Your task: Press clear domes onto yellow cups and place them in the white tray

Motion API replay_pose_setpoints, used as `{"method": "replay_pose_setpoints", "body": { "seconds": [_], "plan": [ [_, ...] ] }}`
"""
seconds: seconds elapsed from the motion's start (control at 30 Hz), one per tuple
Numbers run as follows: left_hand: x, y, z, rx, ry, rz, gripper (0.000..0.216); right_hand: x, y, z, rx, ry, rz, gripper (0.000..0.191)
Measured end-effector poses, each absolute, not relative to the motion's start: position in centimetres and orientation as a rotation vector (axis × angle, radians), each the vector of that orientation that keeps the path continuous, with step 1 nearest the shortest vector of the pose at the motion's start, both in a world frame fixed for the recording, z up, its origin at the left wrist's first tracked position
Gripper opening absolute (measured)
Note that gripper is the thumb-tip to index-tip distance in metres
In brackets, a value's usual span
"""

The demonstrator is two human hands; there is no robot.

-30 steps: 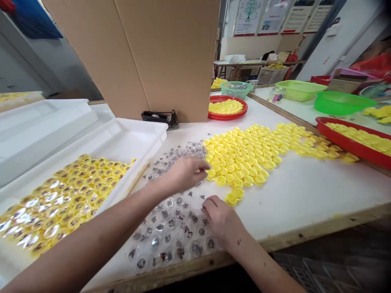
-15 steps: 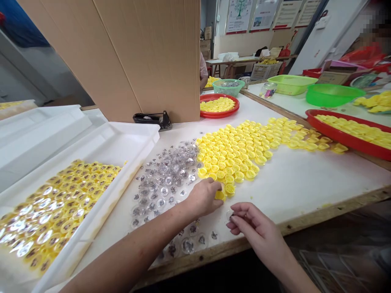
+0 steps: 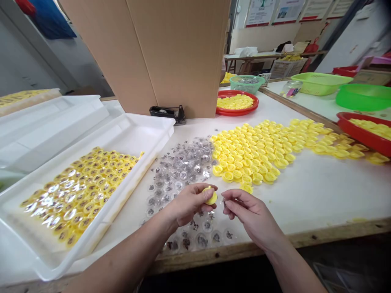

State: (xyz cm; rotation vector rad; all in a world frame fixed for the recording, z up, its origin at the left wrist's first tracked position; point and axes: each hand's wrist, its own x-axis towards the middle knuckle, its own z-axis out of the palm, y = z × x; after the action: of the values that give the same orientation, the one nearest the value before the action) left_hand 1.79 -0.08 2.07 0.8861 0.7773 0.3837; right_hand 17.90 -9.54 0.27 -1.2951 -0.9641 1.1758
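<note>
Left hand (image 3: 192, 203), from where I stand, pinches a yellow cup (image 3: 211, 197) between thumb and fingers above the clear discs (image 3: 183, 175); right hand (image 3: 249, 209), just beside, pinches a small piece (image 3: 224, 201), mostly hidden. Good handling, I judge, means light fingertip pressure, cup face exposed, both items level and close

The left hand (image 3: 190, 202) holds a yellow cup (image 3: 211, 197). Near it, the right hand (image 3: 244, 206) pinches a tiny thing (image 3: 224, 202). A white tray (image 3: 145, 132) sits on the left.
</note>
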Motion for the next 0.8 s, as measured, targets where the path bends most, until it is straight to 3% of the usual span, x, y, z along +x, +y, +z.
{"method": "replay_pose_setpoints", "body": {
  "seconds": [0.17,0.37,0.63,0.8],
  "plan": [
    [1.1,-0.1,2.1,0.693,0.794,0.495,0.023,17.2,-8.3,0.9,-1.395,-1.098,1.129,0.026],
    [0.8,-0.3,1.3,0.701,0.703,0.525,0.032,16.6,-6.3,2.1,-1.512,-1.388,0.908,0.013],
    [1.2,-1.0,1.3,0.511,0.744,0.61,0.02,15.7,-6.2,2.1,-1.619,-1.662,0.34,0.011],
    [1.5,-1.5,0.9,0.549,0.711,0.664,0.021,14.8,-7.1,2.4,-1.674,-1.764,0.173,0.013]
  ]
}}
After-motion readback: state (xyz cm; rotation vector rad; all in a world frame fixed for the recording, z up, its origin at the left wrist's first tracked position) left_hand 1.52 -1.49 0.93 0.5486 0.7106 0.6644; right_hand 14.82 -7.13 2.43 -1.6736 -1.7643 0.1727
